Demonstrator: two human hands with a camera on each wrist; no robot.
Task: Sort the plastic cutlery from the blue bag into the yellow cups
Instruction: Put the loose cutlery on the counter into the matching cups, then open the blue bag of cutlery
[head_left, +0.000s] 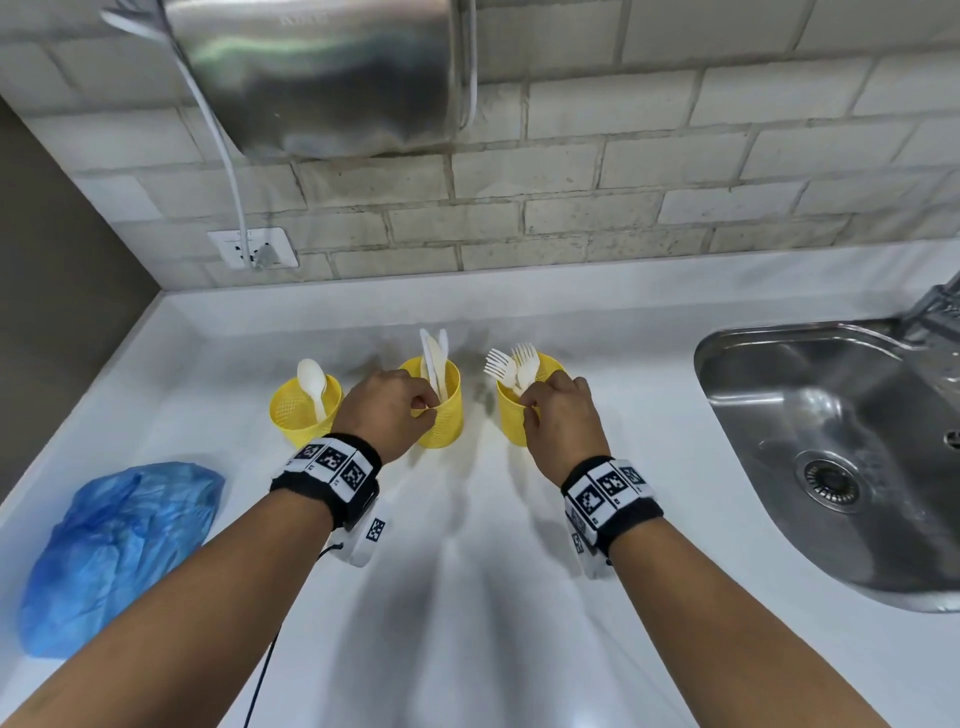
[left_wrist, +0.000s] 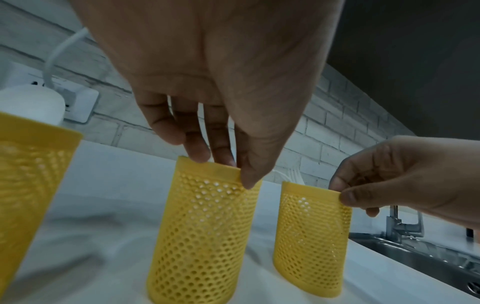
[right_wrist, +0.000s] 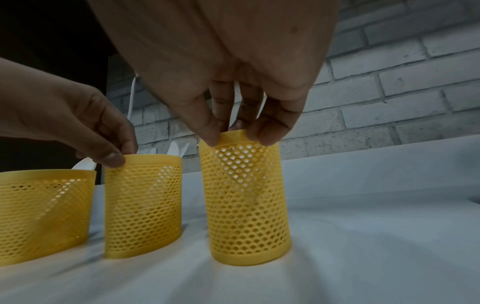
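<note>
The sorting is looking nearly finished: a spoon (head_left: 312, 383) is standing in the left cup (head_left: 303, 410), knives (head_left: 435, 364) in the middle cup (head_left: 441, 415), forks (head_left: 511, 366) in the right cup (head_left: 511, 415). The left hand (head_left: 387, 410) is pinching the middle cup's near rim and the right hand (head_left: 563, 415) is pinching the right cup's. The blue bag (head_left: 114, 551) is lying crumpled at near left; whether it is still holding cutlery cannot be told.

Three yellow perforated cups are set upright in a row on the white counter. The left cup (head_left: 304, 413) holds a white spoon (head_left: 312, 384), the middle cup (head_left: 441, 410) white knives (head_left: 435, 366), the right cup (head_left: 511, 415) white forks (head_left: 511, 366). A crumpled blue bag (head_left: 117, 551) lies near left, well apart.
</note>
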